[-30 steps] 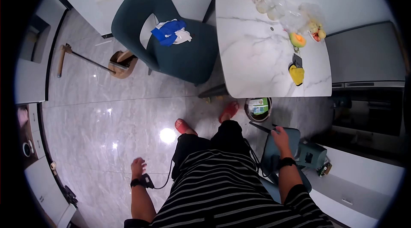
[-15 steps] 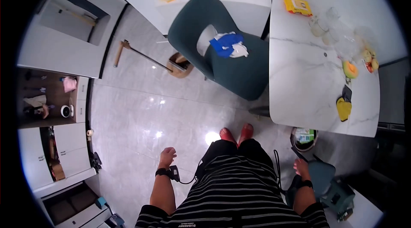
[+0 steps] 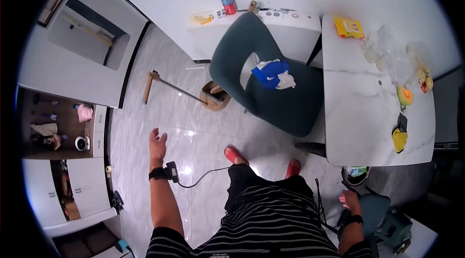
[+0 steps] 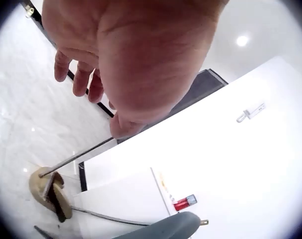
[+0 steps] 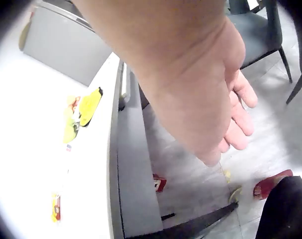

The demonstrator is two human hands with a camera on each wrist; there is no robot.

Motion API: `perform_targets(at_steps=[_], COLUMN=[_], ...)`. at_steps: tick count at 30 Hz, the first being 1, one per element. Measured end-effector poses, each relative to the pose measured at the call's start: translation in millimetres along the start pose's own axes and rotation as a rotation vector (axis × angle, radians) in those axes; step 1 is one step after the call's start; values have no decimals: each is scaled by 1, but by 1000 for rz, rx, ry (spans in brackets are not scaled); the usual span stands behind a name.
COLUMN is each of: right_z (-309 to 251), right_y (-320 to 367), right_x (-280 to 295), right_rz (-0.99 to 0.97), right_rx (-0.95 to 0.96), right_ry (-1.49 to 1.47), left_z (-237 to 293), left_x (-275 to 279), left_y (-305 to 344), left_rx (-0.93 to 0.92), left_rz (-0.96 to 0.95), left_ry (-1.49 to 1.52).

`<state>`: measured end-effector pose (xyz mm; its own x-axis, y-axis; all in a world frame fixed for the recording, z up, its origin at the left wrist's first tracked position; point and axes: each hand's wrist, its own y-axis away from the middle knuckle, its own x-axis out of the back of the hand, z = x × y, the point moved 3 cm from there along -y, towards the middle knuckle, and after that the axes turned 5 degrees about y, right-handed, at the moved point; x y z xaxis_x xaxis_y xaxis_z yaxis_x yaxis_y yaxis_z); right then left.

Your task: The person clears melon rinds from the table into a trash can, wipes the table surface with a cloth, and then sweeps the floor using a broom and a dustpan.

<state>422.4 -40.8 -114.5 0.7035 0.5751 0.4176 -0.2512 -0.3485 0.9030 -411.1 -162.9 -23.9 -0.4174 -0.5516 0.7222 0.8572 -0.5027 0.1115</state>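
Observation:
My left hand [image 3: 157, 147] is held out over the floor at the left, fingers loosely bent and nothing in it. Ahead of it, a long-handled tool [image 3: 177, 89] reaches from a wooden grip to a tan dustpan-like holder [image 3: 216, 97] on the floor. In the left wrist view the left hand [image 4: 136, 55] shows its palm side, with the tan holder [image 4: 40, 185] below left. Low beside my body, the right hand [image 3: 349, 201] hangs near a small chair [image 3: 375, 209]. The right wrist view shows that hand [image 5: 200, 104] empty, its fingers relaxed.
A dark green chair [image 3: 290, 108] holds a blue and white cloth [image 3: 273, 75]. On the marble table [image 3: 358, 127] lie a yellow packet [image 3: 348, 28], plastic bags, cut melon [image 3: 405, 95] and a yellow-black cloth [image 3: 399, 139]. A bin [image 3: 356, 175] stands below; cabinets [image 3: 87, 185] line the left.
The left hand has risen and reached forward, away from the body. The feet have stepped apart, and the head view has shifted toward the left side of the room.

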Motion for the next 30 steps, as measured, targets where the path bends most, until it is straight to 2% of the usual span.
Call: perform_targets(at_steps=[3,5,7,9,13,15,17,19,21,23,27,30], right_z=[-42,-102,-146,-229,-374,-435,-482,-533,-584,-639,-748,-814], right_y=[22,52,33,84,161,194,192,198,199,186,157,122], right_x=[-45,-76,-111,-136,-178,-184,-181,-173,-161,-147,-119,-101], right_rz=[-70,-135,24,87,184,217,204,306,413,425,606,690], right_rx=[53,111,1014,645,852,878,971,1006,1090,1127,1094,1127], right_ry=[156,307,1308,612,453,510,421,468,489,422,436,428], left_z=[25,34,34,38,36,32,30,33,26,25,41,45], left_x=[17,26,37,45,46,35,23,9,-4,-12,-8,-4], left_y=[-62,-96,-117,-141,-187,-204,-220,-229,-238,-243,-243,-251], left_rx=[-153,-290,-348,-362,-335,-337,-317,-274,-350,-345,-139,-75], left_rz=[53,83,99,106,26,-3,-47,-106,-147,-200,-267,-340], left_ry=[-41,-115,-155,-161,-138,-148,-167,-196,-267,-274,-289,-288])
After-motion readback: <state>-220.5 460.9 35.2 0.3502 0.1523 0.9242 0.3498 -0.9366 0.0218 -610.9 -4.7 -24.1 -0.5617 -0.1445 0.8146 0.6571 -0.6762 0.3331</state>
